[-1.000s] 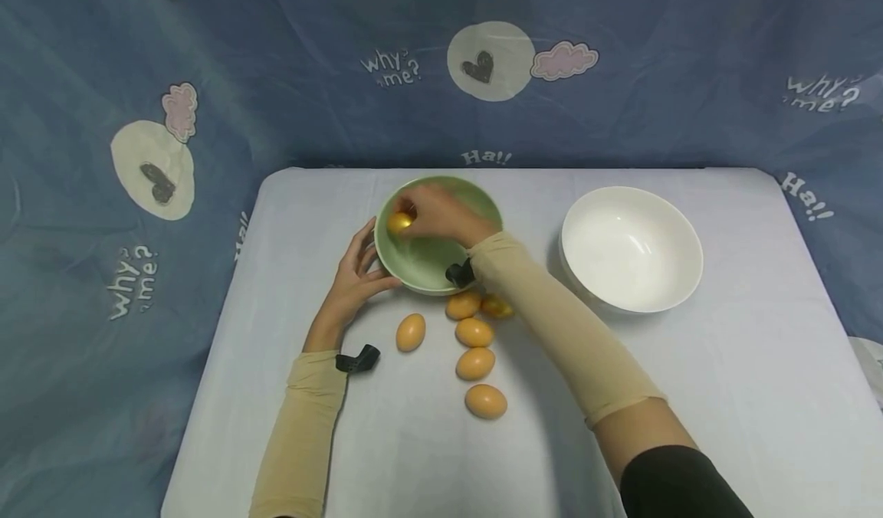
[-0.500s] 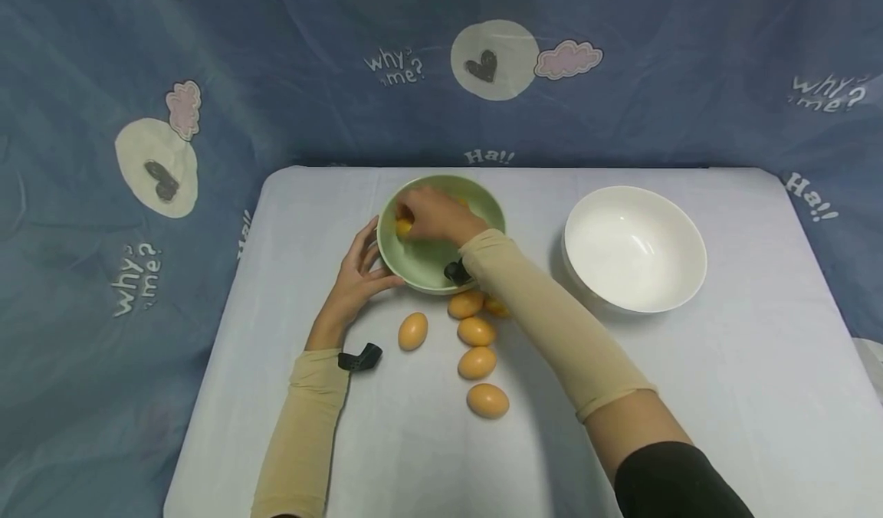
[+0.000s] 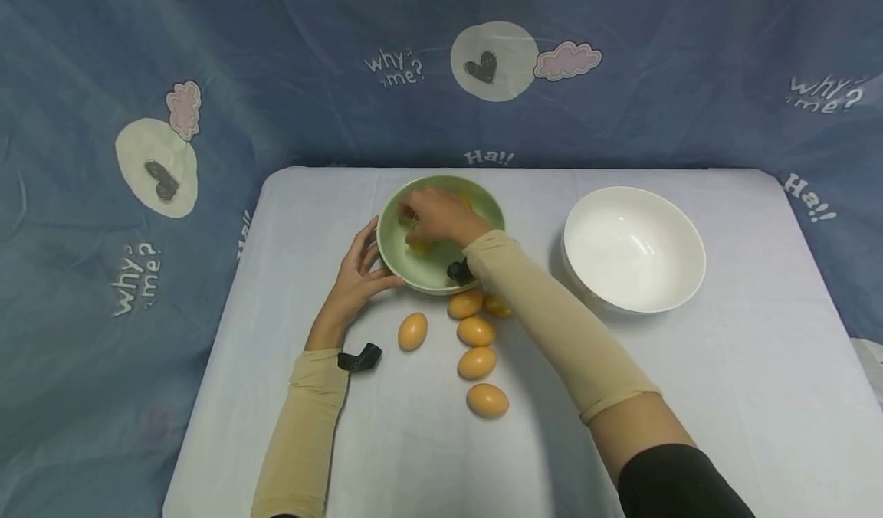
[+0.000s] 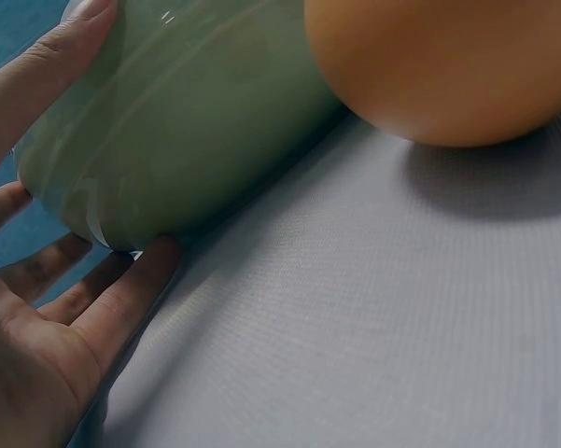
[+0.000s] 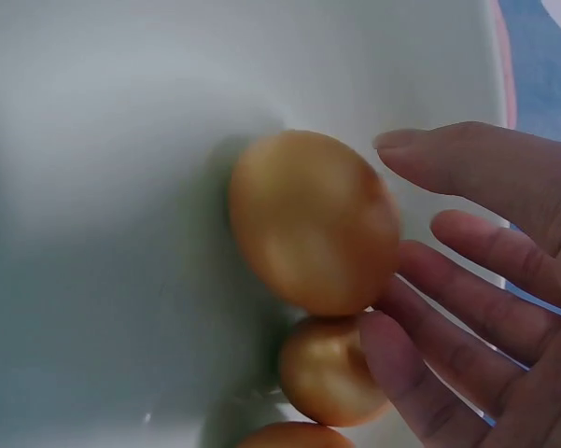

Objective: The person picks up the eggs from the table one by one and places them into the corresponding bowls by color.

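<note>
In the head view my left hand (image 3: 355, 280) holds the green bowl (image 3: 441, 286) by its left side, with the thumb in front and the fingers spread along the wall. Inside the bowl is my right hand (image 3: 441, 215). The right wrist view shows its fingers loose beside a golden egg (image 5: 313, 219), the thumb apart from it. A second golden egg (image 5: 331, 373) lies against the first, and part of a third egg (image 5: 299, 436) shows at the bottom edge. A tan egg (image 4: 448, 65) stands close by the bowl in the left wrist view.
A white bowl (image 3: 635, 250) stands to the right. In front of the green bowl several tan eggs (image 3: 476, 363) form a column, with a golden egg (image 3: 497, 307) partly behind the right sleeve. One tan egg (image 3: 412, 331) lies apart. A blue printed cloth (image 3: 310, 104) hangs behind the table.
My right hand has let go of the golden egg it pinched at the green bowl's left side. The egg now sits nearer the bowl's middle. My left hand stays on the bowl.
</note>
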A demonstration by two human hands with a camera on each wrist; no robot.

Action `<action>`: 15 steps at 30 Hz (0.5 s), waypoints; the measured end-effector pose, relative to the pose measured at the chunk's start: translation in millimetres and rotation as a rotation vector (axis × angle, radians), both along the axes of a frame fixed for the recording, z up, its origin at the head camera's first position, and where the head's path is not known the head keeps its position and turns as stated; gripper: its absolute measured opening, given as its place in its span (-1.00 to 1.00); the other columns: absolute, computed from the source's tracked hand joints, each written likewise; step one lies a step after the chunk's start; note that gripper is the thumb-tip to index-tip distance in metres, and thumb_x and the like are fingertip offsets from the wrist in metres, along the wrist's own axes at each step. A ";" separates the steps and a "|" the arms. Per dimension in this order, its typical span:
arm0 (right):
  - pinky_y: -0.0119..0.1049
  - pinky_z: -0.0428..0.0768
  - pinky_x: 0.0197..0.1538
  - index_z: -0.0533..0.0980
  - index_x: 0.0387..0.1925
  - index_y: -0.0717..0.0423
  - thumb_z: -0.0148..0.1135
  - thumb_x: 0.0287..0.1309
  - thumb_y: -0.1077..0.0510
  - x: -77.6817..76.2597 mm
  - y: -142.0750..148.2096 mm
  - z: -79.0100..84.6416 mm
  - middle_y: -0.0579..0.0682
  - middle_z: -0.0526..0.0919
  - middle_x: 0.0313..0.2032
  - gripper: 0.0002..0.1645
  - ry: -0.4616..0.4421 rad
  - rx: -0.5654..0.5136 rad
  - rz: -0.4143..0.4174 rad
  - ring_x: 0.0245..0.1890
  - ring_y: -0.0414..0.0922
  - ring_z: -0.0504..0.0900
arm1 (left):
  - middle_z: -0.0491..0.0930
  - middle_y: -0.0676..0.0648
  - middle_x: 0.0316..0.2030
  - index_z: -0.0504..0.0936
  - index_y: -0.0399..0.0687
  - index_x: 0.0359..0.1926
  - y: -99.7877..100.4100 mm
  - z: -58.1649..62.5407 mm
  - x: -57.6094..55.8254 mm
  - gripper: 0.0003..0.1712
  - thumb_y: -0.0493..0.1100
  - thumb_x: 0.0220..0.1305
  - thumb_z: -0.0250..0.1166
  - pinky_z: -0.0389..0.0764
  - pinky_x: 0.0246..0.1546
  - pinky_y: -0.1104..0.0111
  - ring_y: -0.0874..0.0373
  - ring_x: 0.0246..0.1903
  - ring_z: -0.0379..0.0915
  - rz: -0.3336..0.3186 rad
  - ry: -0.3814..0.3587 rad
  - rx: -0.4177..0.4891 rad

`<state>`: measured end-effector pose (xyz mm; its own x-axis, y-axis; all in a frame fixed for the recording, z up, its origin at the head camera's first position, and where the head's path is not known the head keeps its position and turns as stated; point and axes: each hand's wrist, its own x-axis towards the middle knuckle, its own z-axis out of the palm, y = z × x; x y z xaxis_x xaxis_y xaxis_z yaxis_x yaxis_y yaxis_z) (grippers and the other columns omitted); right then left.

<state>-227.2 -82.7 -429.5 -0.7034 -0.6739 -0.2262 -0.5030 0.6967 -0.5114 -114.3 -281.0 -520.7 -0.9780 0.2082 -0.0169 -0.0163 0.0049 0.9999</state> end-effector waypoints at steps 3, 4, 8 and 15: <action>-0.15 0.69 0.23 0.61 0.13 0.11 0.50 0.18 0.05 1.7 2.3 1.7 0.05 0.70 0.12 -0.49 -0.002 -0.025 0.004 0.13 -0.04 0.64 | 0.07 0.03 0.60 0.02 0.39 0.63 0.1 0.3 -0.5 0.33 -0.36 0.02 0.62 0.64 0.32 0.38 -0.02 0.58 0.12 -0.002 0.000 -0.001; -0.15 0.69 0.23 0.61 0.13 0.11 0.50 0.18 0.05 2.3 3.2 2.1 0.06 0.70 0.12 -0.49 -0.002 -0.034 0.005 0.14 -0.03 0.64 | 0.07 0.03 0.60 0.02 0.39 0.63 0.1 0.3 -0.7 0.33 -0.36 0.02 0.62 0.64 0.32 0.38 -0.02 0.58 0.11 -0.002 0.000 -0.003; -0.15 0.69 0.22 0.61 0.13 0.14 0.50 0.18 0.06 4.4 7.4 4.5 0.08 0.70 0.11 -0.49 -0.012 -0.081 0.008 0.13 -0.01 0.65 | 0.06 0.04 0.61 0.02 0.39 0.63 0.1 0.2 -0.7 0.33 -0.35 0.02 0.62 0.65 0.31 0.39 -0.02 0.58 0.11 -0.001 -0.003 -0.009; -0.14 0.67 0.30 0.57 0.21 0.20 0.51 0.17 0.06 9.4 23.1 9.2 0.12 0.70 0.15 -0.38 -0.053 -0.182 -0.029 0.17 0.00 0.66 | 0.07 0.05 0.61 0.04 0.40 0.62 0.4 0.7 0.4 0.34 -0.34 0.00 0.64 0.65 0.30 0.39 -0.04 0.58 0.12 0.009 -0.001 -0.017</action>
<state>-217.7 -59.5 -420.2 -0.7132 -0.6870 -0.1390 -0.4537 0.6036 -0.6556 -114.0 -280.6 -520.0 -0.9797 0.1995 -0.0209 -0.0169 0.0216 0.9996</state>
